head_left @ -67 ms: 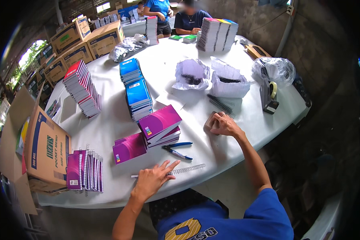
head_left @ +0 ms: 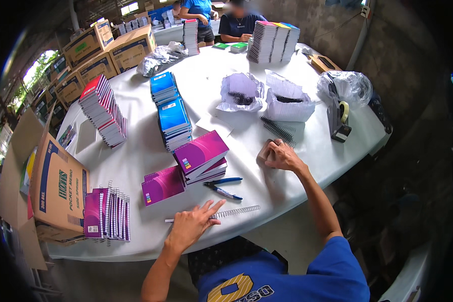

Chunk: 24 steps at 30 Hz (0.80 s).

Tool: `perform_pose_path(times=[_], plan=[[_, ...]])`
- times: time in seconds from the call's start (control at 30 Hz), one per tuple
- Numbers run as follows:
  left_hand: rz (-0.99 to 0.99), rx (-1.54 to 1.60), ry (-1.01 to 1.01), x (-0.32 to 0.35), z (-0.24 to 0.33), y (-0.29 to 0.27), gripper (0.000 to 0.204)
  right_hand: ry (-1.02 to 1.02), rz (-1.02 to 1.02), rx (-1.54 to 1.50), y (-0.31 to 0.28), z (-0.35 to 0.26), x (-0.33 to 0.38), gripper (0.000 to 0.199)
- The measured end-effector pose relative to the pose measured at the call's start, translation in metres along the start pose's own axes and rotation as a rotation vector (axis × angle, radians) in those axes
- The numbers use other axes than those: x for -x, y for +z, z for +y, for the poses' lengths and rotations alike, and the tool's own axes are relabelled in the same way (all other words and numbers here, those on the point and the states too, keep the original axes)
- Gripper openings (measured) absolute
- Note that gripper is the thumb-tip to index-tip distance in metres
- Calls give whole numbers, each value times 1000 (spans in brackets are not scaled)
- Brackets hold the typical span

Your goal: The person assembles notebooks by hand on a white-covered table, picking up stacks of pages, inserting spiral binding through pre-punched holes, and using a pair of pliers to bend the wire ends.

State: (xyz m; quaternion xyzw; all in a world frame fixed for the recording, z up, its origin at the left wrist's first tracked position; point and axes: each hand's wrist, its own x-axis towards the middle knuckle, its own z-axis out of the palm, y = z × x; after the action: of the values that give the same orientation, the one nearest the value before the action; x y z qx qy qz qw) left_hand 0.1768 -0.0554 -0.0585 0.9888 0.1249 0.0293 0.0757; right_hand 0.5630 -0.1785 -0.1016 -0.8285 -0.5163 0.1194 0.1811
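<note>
My left hand lies palm down near the table's front edge, fingers stretched and spread. Under its thumb side runs a pale wire binding coil, sticking out to the right; a thin white end shows at its other side. What lies beneath the palm is hidden. My right hand is farther off to the right, fingers bent down over a small brownish-grey block. Beyond it lie loose dark coils. Blue-handled pliers rest between my hands, beside stacked purple notebooks.
Purple notebooks with coils stand by an open carton at left. Red and blue notebook stacks rise behind. Paper-lined bins hold coils; a tape dispenser stands at right. Two people are across the table.
The coil's free end by my left hand has shifted very slightly to the right. My right hand has stayed in place.
</note>
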Motion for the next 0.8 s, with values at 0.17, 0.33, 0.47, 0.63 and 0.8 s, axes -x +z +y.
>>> perform_pose_path(times=[0.17,0.33,0.47,0.63,0.8], plan=[[295,-184,119,6,-10,0,78,23,-21,97,-7,-11,-1,60],[124,-79,-111,21,-21,5,88,-184,-287,-515,-52,-90,23,48],[45,-28,-105,11,-17,5,88,-684,-718,-616,-14,-155,28,45],[169,104,-121,9,-18,4,92,-638,-843,-718,5,-157,22,45],[9,105,-111,1,-21,-2,97,-610,-805,-745,16,-151,20,46]])
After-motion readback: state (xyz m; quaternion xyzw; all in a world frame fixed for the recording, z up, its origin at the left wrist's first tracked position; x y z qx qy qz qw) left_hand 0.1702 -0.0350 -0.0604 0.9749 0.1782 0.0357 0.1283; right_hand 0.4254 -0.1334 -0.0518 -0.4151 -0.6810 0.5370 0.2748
